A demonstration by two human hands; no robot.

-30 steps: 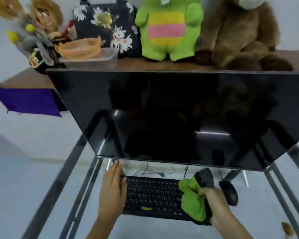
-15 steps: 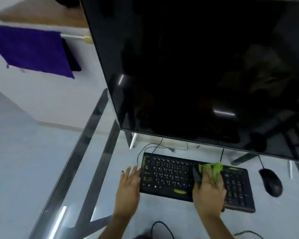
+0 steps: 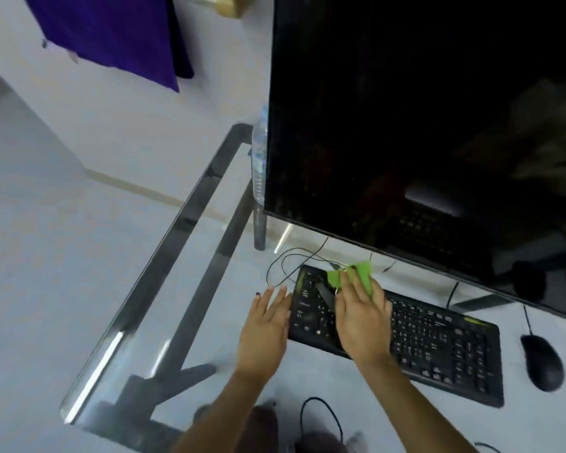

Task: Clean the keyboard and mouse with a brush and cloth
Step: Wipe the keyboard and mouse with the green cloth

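Keyboard (image 3: 432, 341) lies black on the glass table (image 3: 164, 256), slanting from far left to near right in front of the dark monitor (image 3: 422, 125), and we read both hands as working its left end. Our left hand (image 3: 263, 331) rests flat beside that end, fingers straight and together, fingertips touching or just beside the keyboard's edge; we judge it is there to keep the board from sliding under the wiping. Our right hand (image 3: 361, 318) lies over the left block of keys with the green cloth (image 3: 356, 276) under its fingers, the cloth bunched and sticking out past the fingertips toward the monitor. A dark narrow thing juts from beneath this hand to the left, likely the brush (image 3: 324, 294), carried with the cloth so neither tool need be set down. The mouse (image 3: 541, 361) sits apart at the near right, not being handled.

Much is hard to make out. The right hand's fingers look fairly straight, pressing rather than clenching, yet how the thumb holds the cloth and brush beneath we cannot tell. The brush's bristles are hidden and motion blur smears the keys. A clear bottle (image 3: 258, 158) stands half hidden behind the monitor's left edge.
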